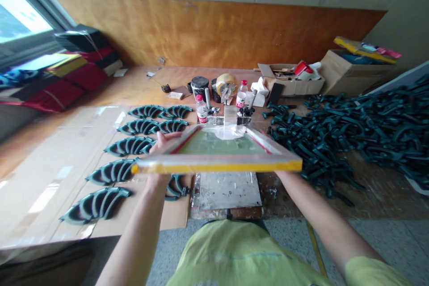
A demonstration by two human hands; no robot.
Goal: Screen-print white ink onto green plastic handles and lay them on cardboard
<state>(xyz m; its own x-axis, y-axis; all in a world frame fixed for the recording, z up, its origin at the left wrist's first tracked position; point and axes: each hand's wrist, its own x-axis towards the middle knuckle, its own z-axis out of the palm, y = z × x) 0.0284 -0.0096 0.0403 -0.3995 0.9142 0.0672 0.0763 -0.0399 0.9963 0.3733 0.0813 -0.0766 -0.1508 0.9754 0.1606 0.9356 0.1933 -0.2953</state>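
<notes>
Yellow-green shirt fabric (228, 257) sits closest, filling the bottom of the view, and up from it go both bare arms to the work! Out on the left, the left hand (162, 140) is closed about the side rail of a mesh-covered frame (221, 161), its fingers partly tucked behind the rail. Across on the other side, the right hand (283, 175) is mostly hidden behind the frame; just its heel and wrist show, so whether the fingers pinch or spread, nobody can tell.

And the frame itself? Right between the hands, dead centre, yellow tape along its near edge, which is raised above a pale, speckled plate (231, 190). At its far end stand metal clamps (216, 119), with a red-capped bottle (201, 109) just beside them.

Wider now! Left of the frame, curved dark green parts (109, 174) lie in neat rows on cardboard (72, 147); right, a tangled heap (318, 143) of green pieces spreads away. Farther back: a black tub (200, 87), an open carton (298, 87), and a long wooden board (208, 35) against the wall.
</notes>
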